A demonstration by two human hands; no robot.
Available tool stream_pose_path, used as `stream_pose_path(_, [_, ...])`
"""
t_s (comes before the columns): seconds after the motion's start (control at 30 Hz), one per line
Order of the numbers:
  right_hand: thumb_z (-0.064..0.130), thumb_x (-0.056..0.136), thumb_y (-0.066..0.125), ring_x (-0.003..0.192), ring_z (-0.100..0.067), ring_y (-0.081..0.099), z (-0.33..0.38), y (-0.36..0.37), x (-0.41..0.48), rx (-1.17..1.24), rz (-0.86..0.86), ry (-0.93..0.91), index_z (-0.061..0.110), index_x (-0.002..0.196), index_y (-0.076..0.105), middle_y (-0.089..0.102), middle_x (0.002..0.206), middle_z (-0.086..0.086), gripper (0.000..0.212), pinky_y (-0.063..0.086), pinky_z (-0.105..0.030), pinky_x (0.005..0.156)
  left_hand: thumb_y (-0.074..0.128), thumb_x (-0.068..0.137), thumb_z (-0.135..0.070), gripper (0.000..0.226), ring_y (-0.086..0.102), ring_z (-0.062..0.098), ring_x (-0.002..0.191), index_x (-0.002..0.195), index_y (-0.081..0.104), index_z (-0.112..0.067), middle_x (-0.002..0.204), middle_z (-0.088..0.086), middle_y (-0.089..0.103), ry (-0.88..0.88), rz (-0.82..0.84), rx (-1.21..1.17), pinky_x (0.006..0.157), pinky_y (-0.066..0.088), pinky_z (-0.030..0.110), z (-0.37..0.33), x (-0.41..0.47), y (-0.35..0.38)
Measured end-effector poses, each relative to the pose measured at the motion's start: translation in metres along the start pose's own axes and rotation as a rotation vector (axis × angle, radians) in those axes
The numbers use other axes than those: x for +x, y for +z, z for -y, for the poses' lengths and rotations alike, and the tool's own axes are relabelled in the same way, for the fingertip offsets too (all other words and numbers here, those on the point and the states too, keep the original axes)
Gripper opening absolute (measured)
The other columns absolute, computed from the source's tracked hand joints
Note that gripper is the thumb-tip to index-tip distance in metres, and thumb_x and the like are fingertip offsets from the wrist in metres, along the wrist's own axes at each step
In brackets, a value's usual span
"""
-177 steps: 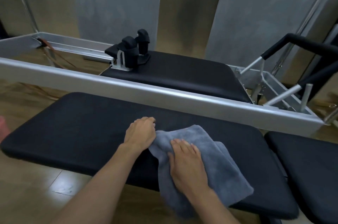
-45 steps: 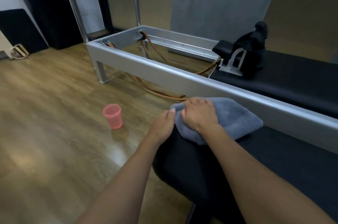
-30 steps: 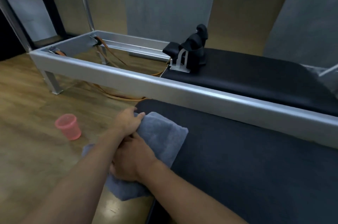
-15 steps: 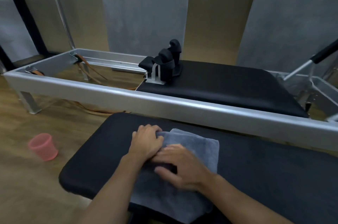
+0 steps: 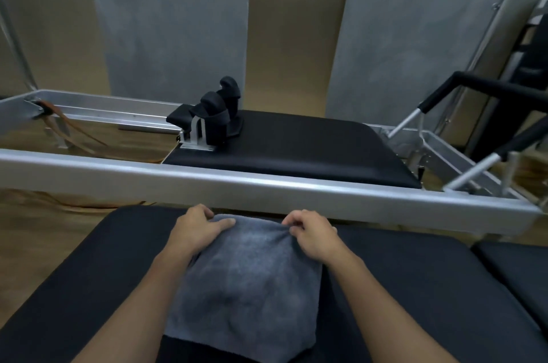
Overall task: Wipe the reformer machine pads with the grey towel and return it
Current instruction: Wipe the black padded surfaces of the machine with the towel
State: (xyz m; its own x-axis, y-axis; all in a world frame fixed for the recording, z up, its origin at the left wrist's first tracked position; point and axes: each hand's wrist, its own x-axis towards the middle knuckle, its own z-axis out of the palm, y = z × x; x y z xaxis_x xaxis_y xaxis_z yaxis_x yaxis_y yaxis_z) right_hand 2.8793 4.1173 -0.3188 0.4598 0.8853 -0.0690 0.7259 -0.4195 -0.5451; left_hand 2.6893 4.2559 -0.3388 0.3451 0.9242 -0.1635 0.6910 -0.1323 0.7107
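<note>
The grey towel (image 5: 247, 285) is being held flat on the near black pad (image 5: 89, 282), just in front of the silver frame rail (image 5: 267, 187). Its far left corner is being pinched in the grip of the left hand (image 5: 197, 229), fingers curled closed over the cloth. Its far right corner is being gripped likewise by the right hand (image 5: 314, 233). The carriage pad (image 5: 296, 149) with its shoulder rests (image 5: 215, 116) is being left untouched beyond the rail.

There were two hands (image 5: 195, 229) (image 5: 314, 233), one grey towel (image 5: 246, 282), three black pads (image 5: 89, 273) (image 5: 290, 149) (image 5: 516, 262) and two shoulder rests (image 5: 212, 113) (image 5: 229, 91)
</note>
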Motion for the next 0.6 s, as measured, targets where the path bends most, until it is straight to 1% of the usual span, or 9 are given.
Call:
stream_pose_path(0.07, [0.03,0.097,0.053,0.117,-0.022,0.049,-0.003,0.001,-0.006,-0.09,-0.065,0.095,0.029,0.115,0.06,0.053,0.124,0.002,0.019,0.041,-0.048,0.097,0.074,0.062,-0.069,0.071,0.063,0.018,0.084,0.099,0.064,-0.01,0.097,0.003,0.066,-0.077,0.108,0.071,0.067,0.05,0.032,0.003,-0.001,-0.003])
stream_pose_path(0.13, [0.05,0.091,0.056,0.119,-0.029,0.047,-0.005,0.001,-0.015,-0.199,-0.084,0.243,0.021,0.129,0.045,0.046,0.131,-0.006,0.049,0.045,-0.043,0.088,0.076,0.055,-0.073,0.089,0.064,0.021,0.093,0.111,0.062,-0.006,0.111,0.008,0.066,-0.115,0.22,0.083,0.074,0.053,0.034,0.005,-0.004,-0.004])
stream_pose_path(0.2, [0.063,0.085,0.057,0.114,-0.031,0.054,-0.008,0.004,-0.022,-0.168,-0.009,0.36,0.016,0.131,0.034,0.05,0.131,-0.01,0.07,0.049,-0.04,0.079,0.079,0.056,-0.068,0.096,0.061,0.024,0.104,0.125,0.055,-0.005,0.124,0.01,0.061,-0.13,0.298,0.056,0.083,0.053,0.036,0.002,-0.01,-0.004])
stream_pose_path(0.27, [0.057,0.083,0.063,0.109,-0.032,0.058,-0.009,0.008,-0.024,-0.049,0.039,0.382,0.014,0.126,0.034,0.054,0.127,-0.011,0.068,0.055,-0.043,0.082,0.081,0.062,-0.059,0.086,0.06,0.022,0.106,0.125,0.057,-0.006,0.125,0.008,0.06,-0.102,0.301,0.035,0.088,0.052,0.036,-0.005,-0.015,-0.002])
stream_pose_path(0.3, [0.05,0.084,0.067,0.109,-0.032,0.058,-0.01,0.01,-0.023,0.03,0.033,0.375,0.014,0.123,0.036,0.054,0.127,-0.011,0.062,0.056,-0.045,0.083,0.083,0.065,-0.052,0.074,0.062,0.021,0.103,0.119,0.06,-0.008,0.122,0.007,0.063,-0.086,0.297,-0.001,0.087,0.052,0.035,-0.008,-0.017,-0.002])
stream_pose_path(0.4, [0.033,0.085,0.072,0.109,-0.029,0.058,-0.009,0.003,-0.012,0.281,-0.049,0.322,0.015,0.122,0.041,0.057,0.124,-0.011,0.051,0.053,-0.046,0.09,0.082,0.075,-0.028,0.027,0.067,0.014,0.085,0.092,0.067,-0.014,0.102,0.004,0.071,-0.083,0.333,-0.246,0.064,0.052,0.024,-0.014,-0.025,-0.007])
stream_pose_path(0.47, [0.028,0.087,0.07,0.106,-0.027,0.059,-0.01,-0.005,-0.006,0.392,-0.14,0.249,0.019,0.123,0.043,0.06,0.121,-0.01,0.046,0.051,-0.046,0.091,0.079,0.08,-0.022,0.022,0.071,0.019,0.085,0.095,0.07,-0.008,0.098,0.009,0.074,-0.091,0.299,-0.44,0.066,0.055,0.028,-0.015,-0.026,-0.008])
stream_pose_path(0.53, [0.029,0.092,0.064,0.106,-0.028,0.059,-0.014,-0.009,-0.004,0.296,-0.252,0.208,0.022,0.126,0.044,0.06,0.122,-0.009,0.04,0.05,-0.043,0.088,0.074,0.085,-0.025,0.025,0.073,0.022,0.086,0.097,0.071,-0.003,0.095,0.012,0.076,-0.109,0.229,-0.575,0.07,0.056,0.032,-0.017,-0.027,-0.005])
stream_pose_path(0.6, [0.037,0.094,0.06,0.106,-0.029,0.059,-0.018,-0.008,-0.008,0.1,-0.315,0.232,0.023,0.13,0.043,0.056,0.124,-0.007,0.042,0.047,-0.038,0.079,0.069,0.089,-0.028,0.028,0.073,0.022,0.085,0.098,0.07,-0.002,0.094,0.012,0.075,-0.121,0.197,-0.572,0.066,0.055,0.029,-0.017,-0.029,0.001])
